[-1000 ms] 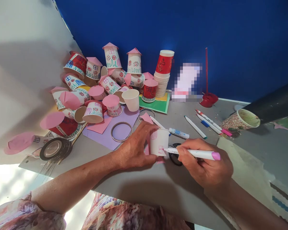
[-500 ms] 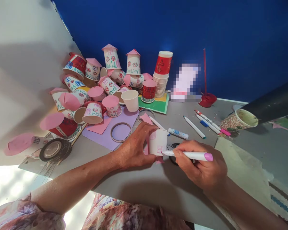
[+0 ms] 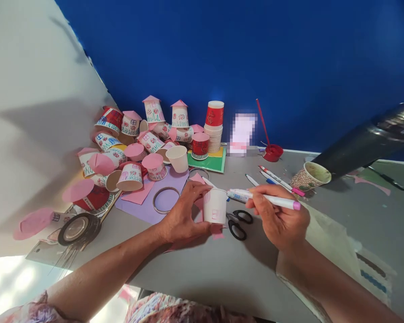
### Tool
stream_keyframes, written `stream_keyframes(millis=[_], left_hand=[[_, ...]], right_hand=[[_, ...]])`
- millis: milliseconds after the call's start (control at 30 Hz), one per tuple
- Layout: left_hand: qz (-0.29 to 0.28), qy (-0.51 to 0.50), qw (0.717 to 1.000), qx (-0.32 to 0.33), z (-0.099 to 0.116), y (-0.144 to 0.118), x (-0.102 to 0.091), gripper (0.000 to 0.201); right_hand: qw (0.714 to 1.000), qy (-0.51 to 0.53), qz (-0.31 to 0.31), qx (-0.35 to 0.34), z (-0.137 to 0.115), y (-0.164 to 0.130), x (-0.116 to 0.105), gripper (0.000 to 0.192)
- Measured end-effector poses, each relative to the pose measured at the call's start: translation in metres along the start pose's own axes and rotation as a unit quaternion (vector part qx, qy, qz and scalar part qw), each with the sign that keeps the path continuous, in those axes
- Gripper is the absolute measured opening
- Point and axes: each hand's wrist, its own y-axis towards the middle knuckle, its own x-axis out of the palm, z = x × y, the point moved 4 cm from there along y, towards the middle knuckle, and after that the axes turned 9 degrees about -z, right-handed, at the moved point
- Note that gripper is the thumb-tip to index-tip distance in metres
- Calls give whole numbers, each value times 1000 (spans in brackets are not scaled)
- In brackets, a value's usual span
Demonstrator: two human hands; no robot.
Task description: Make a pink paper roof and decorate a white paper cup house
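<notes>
My left hand point(image 3: 185, 211) grips a white paper cup point(image 3: 218, 201) between thumb and fingers, rim upward. A small pink window is drawn low on the cup's side. In my right hand point(image 3: 284, 215) is a white marker point(image 3: 278, 202) with a pink end, its tip pointing left near the cup's upper right edge. Whether the tip touches the cup I cannot tell. Black-handled scissors point(image 3: 240, 222) lie between the hands, their blades partly hidden behind the cup. Pink paper scraps point(image 3: 218, 233) show beneath the cup.
Decorated cups with pink paper roofs point(image 3: 155, 167) crowd the back left. A cup stack point(image 3: 214, 130) stands on a green sheet point(image 3: 208, 165). Tape rolls point(image 3: 76, 228), purple paper point(image 3: 139, 211), more markers point(image 3: 279, 179), a patterned cup point(image 3: 308, 177) and a black cylinder point(image 3: 360, 134) surround the hands.
My right hand has lifted the marker from the drawn window toward the cup's upper right. The scissors show more fully. The camera view has shifted, and the left hand still holds the cup.
</notes>
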Motion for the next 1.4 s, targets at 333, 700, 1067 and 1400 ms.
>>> stream_keyframes(millis=[333, 700, 1067, 1400], left_hand=[[-34, -307, 950, -35, -13, 0, 3, 86], [-66, -454, 887, -50, -16, 9, 6, 87], [152, -358, 892, -230, -32, -5, 4, 47], [116, -83, 987, -78, -7, -9, 29, 87]], right_hand=[[998, -21, -48, 23, 18, 9, 11, 16], [985, 55, -137, 91, 14, 8, 17, 13], [960, 159, 1, 230, 27, 7, 24, 21], [980, 87, 8, 178, 18, -5, 39, 15]])
